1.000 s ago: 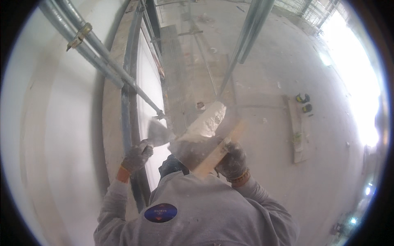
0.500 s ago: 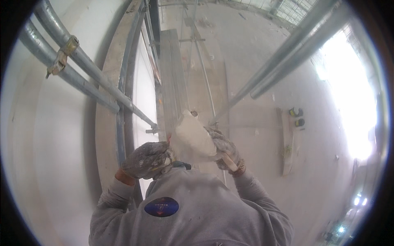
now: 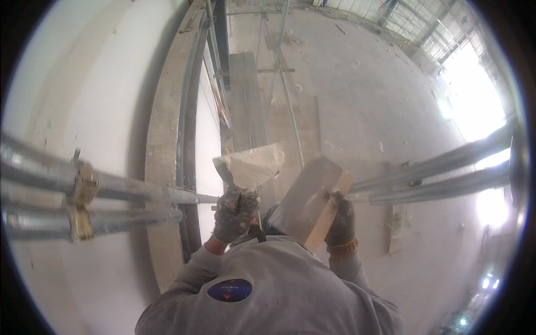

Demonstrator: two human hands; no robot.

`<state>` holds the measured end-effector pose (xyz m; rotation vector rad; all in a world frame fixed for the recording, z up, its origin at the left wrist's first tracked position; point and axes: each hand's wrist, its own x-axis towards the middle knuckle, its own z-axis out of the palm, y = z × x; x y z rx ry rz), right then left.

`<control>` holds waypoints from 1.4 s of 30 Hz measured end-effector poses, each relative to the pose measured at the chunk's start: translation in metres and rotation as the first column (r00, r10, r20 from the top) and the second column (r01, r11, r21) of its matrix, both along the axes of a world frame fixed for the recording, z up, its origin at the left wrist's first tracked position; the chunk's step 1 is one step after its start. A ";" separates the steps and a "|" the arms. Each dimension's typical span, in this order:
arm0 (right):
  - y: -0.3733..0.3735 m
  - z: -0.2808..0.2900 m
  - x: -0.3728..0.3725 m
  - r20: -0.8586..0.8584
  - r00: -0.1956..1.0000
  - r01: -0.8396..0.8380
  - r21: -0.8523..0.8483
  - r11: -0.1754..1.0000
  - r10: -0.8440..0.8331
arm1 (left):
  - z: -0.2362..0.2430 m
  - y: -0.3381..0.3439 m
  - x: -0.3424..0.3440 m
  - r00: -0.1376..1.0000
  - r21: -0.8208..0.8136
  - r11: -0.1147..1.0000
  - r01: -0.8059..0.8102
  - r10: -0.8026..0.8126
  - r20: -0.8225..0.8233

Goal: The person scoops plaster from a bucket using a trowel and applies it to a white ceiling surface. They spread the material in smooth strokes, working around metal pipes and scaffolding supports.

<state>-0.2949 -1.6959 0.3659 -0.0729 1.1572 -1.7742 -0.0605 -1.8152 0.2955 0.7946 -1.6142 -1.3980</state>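
Paste shift: white paste (image 3: 254, 166), a lump between the two gloves half a second ago, now sits on the trowel blade at left; scaffold poles (image 3: 131, 192) on both sides lie lower in view and nearer level.
Left glove: left hand (image 3: 235, 215) raised just below the blade, fingers closed together on the trowel (image 3: 225, 169); handle mostly hidden.
Trowel: blade up ahead of the left hand, paste over most of its face.
Right glove: right hand (image 3: 340, 220) clamped on the board's wooden strip (image 3: 329, 211), some fingers hidden.
Board: grey-faced board (image 3: 307, 192) tilted, ahead of the chest, right of the trowel and apart from it.
Wall side: pale wall (image 3: 78, 106) at left, long beam (image 3: 167, 134) running beside it.
Below: planks (image 3: 245, 100) beyond the trowel.
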 end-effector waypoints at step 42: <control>-0.625 -0.118 -0.281 -0.467 0.871 -0.028 -0.362 0.932 -0.156 | -0.059 -0.586 -0.203 0.751 0.779 0.391 0.491 0.262 -0.606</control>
